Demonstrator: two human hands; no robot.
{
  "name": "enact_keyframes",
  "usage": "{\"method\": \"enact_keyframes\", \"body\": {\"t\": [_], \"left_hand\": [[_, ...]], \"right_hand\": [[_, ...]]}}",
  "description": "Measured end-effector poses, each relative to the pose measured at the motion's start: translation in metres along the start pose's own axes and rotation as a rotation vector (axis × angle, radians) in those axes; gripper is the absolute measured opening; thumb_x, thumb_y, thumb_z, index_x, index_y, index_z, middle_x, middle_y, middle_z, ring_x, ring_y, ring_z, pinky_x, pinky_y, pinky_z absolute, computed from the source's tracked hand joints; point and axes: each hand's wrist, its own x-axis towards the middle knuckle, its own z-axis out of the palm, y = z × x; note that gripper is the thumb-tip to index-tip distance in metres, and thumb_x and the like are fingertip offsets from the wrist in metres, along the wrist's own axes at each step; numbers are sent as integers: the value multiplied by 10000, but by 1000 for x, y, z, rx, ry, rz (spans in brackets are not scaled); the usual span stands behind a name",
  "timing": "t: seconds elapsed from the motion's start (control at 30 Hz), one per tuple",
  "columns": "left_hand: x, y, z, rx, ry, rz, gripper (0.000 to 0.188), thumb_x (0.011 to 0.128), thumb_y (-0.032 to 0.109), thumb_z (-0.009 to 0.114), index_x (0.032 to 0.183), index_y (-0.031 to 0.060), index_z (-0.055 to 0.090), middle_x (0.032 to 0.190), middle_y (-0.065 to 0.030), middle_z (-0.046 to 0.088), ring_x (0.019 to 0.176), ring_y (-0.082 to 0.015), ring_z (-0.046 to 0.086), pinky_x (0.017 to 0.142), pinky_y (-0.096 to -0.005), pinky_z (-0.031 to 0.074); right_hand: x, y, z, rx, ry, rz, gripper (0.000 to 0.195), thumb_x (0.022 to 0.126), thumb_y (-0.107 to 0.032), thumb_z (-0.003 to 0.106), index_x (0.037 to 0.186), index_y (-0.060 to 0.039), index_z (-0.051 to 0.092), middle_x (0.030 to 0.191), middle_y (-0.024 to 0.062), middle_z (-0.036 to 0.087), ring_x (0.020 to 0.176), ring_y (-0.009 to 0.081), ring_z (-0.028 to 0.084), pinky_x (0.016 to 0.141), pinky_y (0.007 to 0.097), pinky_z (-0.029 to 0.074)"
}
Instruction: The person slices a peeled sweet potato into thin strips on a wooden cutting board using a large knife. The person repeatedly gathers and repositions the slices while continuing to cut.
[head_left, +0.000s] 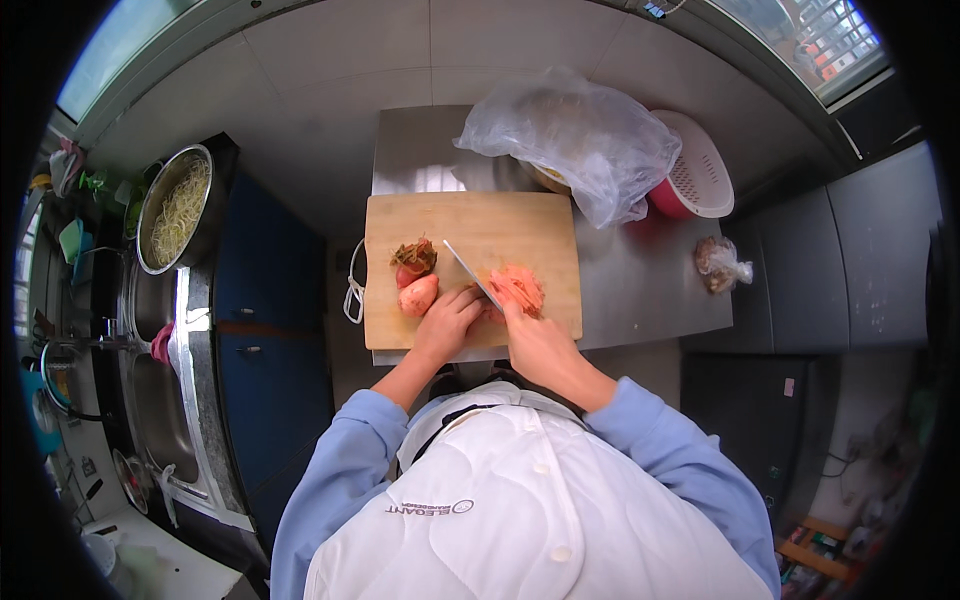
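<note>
My right hand grips a kitchen knife, its handle hidden in the fist. The knife blade points away and to the left over a wooden cutting board. Right of the blade lies a heap of thin orange-pink vegetable strips. Beside the blade's left face, my left hand rests on the board with curled fingers; whatever is under them is hidden. Just beyond it sits a pinkish peeled root vegetable piece. A reddish root with a brown, leafy top lies behind that piece.
The board stands on a steel table. At the back, a clear plastic bag partly covers a bowl, beside a pink-and-white colander. A small tied bag lies right. Leftward are a bowl of bean sprouts and a double sink.
</note>
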Motion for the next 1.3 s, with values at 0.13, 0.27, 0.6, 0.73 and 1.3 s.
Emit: {"method": "enact_keyframes", "body": {"t": [0.13,0.27,0.6,0.73,1.3], "left_hand": [[-3,0,0,-7,0,2,276,753,100,625,1027,68,615,1143,-85,596,1075,-269,561,904,-365,473],[-4,1,0,10,24,13,270,755,108,629,1023,76,614,1149,-77,597,1078,-264,562,899,-359,476],[-4,2,2,0,12,-4,249,755,104,624,1002,77,612,1153,-73,597,1060,-256,569,878,-352,485],[-1,-3,3,10,61,32,251,748,98,634,997,81,615,1158,-70,598,1063,-255,571,874,-352,487],[-2,0,2,-13,62,28,266,724,89,674,981,80,608,1108,-65,604,1029,-264,578,844,-357,496]], "right_hand": [[9,2,9,23,61,-14,234,765,-12,511,982,33,434,605,218,609,558,385,631,500,466,507],[0,1,7,-10,-3,6,227,787,-33,501,994,34,439,622,218,615,579,385,637,509,468,509],[2,2,10,27,1,52,236,801,-32,483,1021,30,422,636,226,618,603,397,632,532,489,497],[4,-2,-6,74,12,41,261,799,-40,491,1039,33,421,632,232,614,603,403,630,540,497,497],[0,2,-7,142,-44,72,326,821,-56,477,1119,58,413,646,245,611,601,431,611,532,511,473]]}}
